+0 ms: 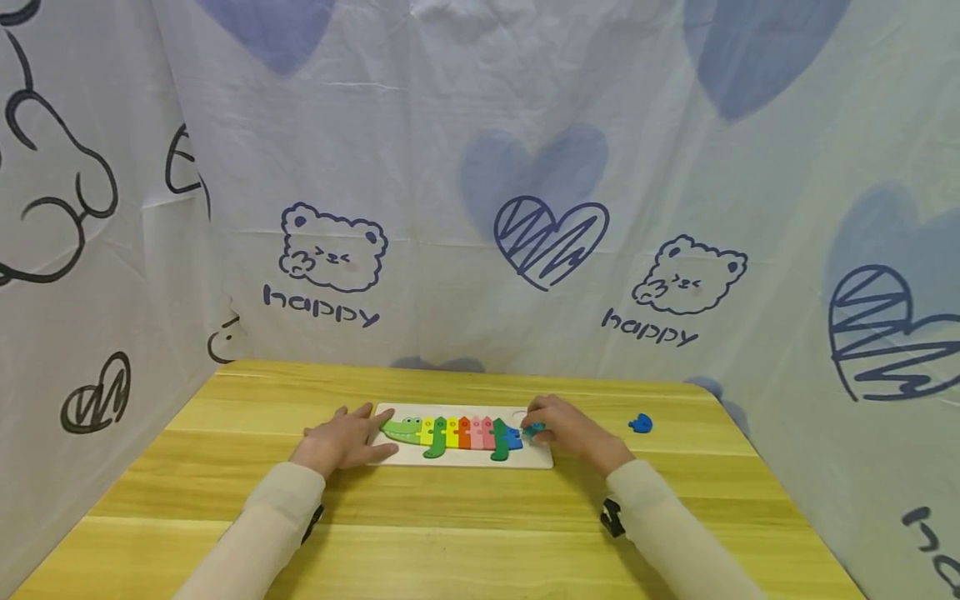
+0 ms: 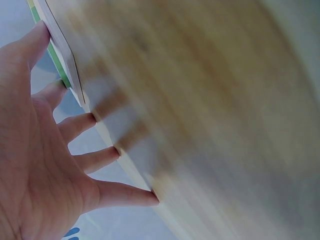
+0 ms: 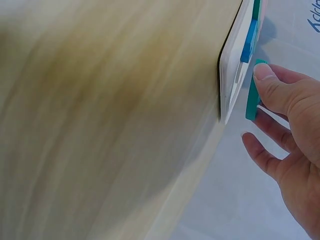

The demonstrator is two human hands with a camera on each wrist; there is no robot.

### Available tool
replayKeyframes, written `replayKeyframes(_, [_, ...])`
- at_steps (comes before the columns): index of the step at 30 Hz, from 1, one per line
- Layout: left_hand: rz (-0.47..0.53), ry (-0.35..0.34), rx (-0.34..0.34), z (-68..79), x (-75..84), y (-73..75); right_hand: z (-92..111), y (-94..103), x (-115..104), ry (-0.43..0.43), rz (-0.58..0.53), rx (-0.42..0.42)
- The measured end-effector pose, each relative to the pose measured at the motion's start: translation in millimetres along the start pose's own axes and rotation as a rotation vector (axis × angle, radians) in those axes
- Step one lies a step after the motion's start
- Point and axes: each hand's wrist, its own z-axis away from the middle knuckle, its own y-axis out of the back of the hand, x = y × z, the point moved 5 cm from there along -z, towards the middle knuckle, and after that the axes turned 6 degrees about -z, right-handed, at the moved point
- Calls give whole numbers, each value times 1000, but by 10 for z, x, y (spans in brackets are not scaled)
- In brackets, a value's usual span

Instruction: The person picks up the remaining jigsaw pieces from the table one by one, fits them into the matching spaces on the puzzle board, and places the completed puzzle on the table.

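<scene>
A white puzzle board lies on the table, filled with a row of coloured crocodile pieces from a green head at the left to a blue piece at the right. My left hand rests with spread fingers at the board's left end, thumb and forefinger on it, as the left wrist view shows too. My right hand pinches a teal puzzle piece between thumb and fingers, just above the board's right end. In the right wrist view that piece is apart from the board.
Right of my right hand, a loose blue puzzle piece lies on the wooden table. A printed white cloth hangs behind the table's far edge and along both sides.
</scene>
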Motion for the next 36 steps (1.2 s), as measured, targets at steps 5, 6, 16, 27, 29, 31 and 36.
replayKeyframes(5, [1,1,-3,-1,-1,5,-33,-38,-11,1,3,-6])
replayKeyframes(6, [2,0,-3,-2,-1,5,-39,-47,-12,2,1,-7])
replayKeyframes(16, [-2,1,0,-34,-27,-37,-71,-96,-27,7,24,-16])
replayKeyframes(27, [-5,5,3,-19,-21,-29,-81,-159,6,-79,-2,-61])
replayKeyframes(29, [-2,4,6,-14,-17,-26,-80,-162,3,-90,-13,-65])
replayKeyframes(31, [-1,3,7,-12,-15,-24,-81,-163,3,-103,-19,-74])
replayKeyframes(36, [-2,5,9,-16,-14,-25,-95,-152,-6,-126,-45,-90])
